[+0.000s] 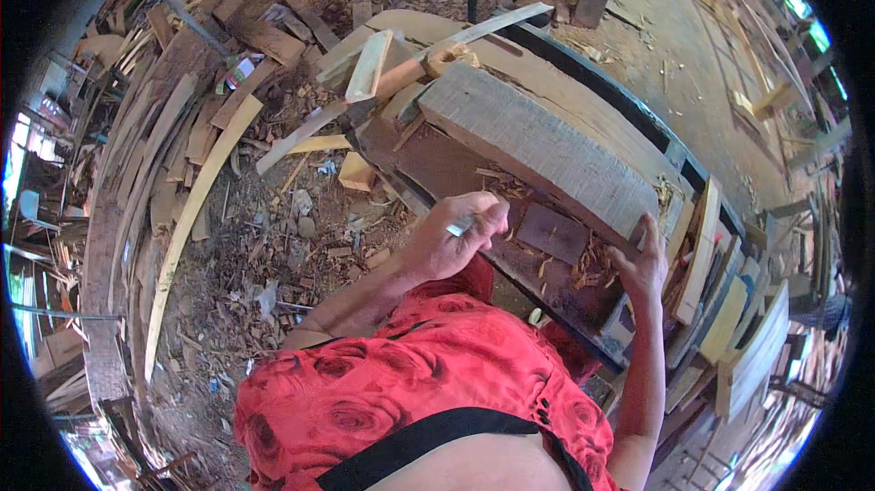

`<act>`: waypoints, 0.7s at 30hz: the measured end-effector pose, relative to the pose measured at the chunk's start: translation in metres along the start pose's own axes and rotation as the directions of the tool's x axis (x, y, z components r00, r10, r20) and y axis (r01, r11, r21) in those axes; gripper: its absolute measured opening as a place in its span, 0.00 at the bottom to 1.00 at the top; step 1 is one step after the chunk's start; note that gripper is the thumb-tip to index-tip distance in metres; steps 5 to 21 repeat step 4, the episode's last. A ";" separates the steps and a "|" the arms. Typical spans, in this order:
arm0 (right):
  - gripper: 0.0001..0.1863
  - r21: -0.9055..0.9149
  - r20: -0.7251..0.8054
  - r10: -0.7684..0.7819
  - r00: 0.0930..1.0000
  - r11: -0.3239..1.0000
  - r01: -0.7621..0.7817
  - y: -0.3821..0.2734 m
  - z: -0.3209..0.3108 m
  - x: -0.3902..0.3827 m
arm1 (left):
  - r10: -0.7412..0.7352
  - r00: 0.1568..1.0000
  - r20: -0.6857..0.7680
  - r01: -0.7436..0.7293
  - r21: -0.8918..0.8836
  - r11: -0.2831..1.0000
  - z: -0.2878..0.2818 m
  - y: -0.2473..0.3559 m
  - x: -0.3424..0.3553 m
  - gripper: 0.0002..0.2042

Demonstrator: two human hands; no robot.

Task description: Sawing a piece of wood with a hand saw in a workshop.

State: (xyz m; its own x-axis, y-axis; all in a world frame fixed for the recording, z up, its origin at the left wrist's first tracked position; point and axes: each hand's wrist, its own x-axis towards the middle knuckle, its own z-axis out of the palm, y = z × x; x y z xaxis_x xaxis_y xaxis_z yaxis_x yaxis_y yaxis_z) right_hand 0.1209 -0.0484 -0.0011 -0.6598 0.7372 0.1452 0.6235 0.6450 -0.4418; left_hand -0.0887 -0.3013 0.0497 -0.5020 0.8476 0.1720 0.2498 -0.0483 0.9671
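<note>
A thick grey wooden beam [547, 140] lies lengthwise on a dark workbench [419, 163] in front of me. My left hand [460, 234] is closed above the bench's near edge. A small pale, shiny bit shows at its fingers; what it belongs to is hidden. At the beam's near right end is my right hand [643, 263], thumb and forefinger spread apart. The forefinger reaches the beam's corner; whether it presses there I cannot tell. Between the hands a flat dark rectangular piece [553, 233] rests among curled wood shavings [597, 263].
Behind the beam lies a wide pale plank [524, 62]. Narrow offcuts [369, 67] jut from the bench's far left. Scrap wood and chips [301, 217] cover the ground at left, beside a long curved strip [196, 227]. Several boards [729, 309] stand at the right.
</note>
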 end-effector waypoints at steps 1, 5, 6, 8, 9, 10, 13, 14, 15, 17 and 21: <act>0.47 -0.032 0.001 -0.041 0.999 0.999 0.041 0.002 0.000 0.000 | -0.014 1.000 0.009 0.014 0.008 1.000 0.000 -0.002 0.003 0.22; 0.46 -0.002 0.162 0.100 0.982 0.995 -0.101 -0.003 -0.010 0.005 | -0.068 0.996 0.056 0.070 -0.045 0.997 0.002 -0.011 0.005 0.23; 0.46 -0.002 0.162 0.100 0.982 0.995 -0.101 -0.003 -0.010 0.005 | -0.068 0.996 0.056 0.070 -0.045 0.997 0.002 -0.011 0.005 0.23; 0.46 -0.002 0.162 0.100 0.982 0.995 -0.101 -0.003 -0.010 0.005 | -0.068 0.996 0.056 0.070 -0.045 0.997 0.002 -0.011 0.005 0.23; 0.46 -0.002 0.162 0.100 0.982 0.995 -0.101 -0.003 -0.010 0.005 | -0.068 0.996 0.056 0.070 -0.045 0.997 0.002 -0.011 0.005 0.23; 0.46 -0.002 0.162 0.100 0.982 0.995 -0.101 -0.003 -0.010 0.005 | -0.068 0.996 0.056 0.070 -0.045 0.997 0.002 -0.011 0.005 0.23; 0.46 -0.002 0.162 0.100 0.982 0.995 -0.101 -0.003 -0.010 0.005 | -0.068 0.996 0.056 0.070 -0.045 0.997 0.002 -0.011 0.005 0.23; 0.46 -0.002 0.162 0.100 0.982 0.995 -0.101 -0.003 -0.010 0.005 | -0.068 0.996 0.056 0.070 -0.045 0.997 0.002 -0.011 0.005 0.23; 0.46 -0.002 0.162 0.100 0.982 0.995 -0.101 -0.003 -0.010 0.005 | -0.068 0.996 0.056 0.070 -0.045 0.997 0.002 -0.011 0.005 0.23; 0.46 -0.002 0.162 0.100 0.982 0.995 -0.101 -0.003 -0.010 0.005 | -0.068 0.996 0.056 0.070 -0.045 0.997 0.002 -0.011 0.005 0.23; 0.46 -0.002 0.162 0.100 0.982 0.995 -0.101 -0.003 -0.010 0.005 | -0.068 0.996 0.056 0.070 -0.045 0.997 0.002 -0.011 0.005 0.23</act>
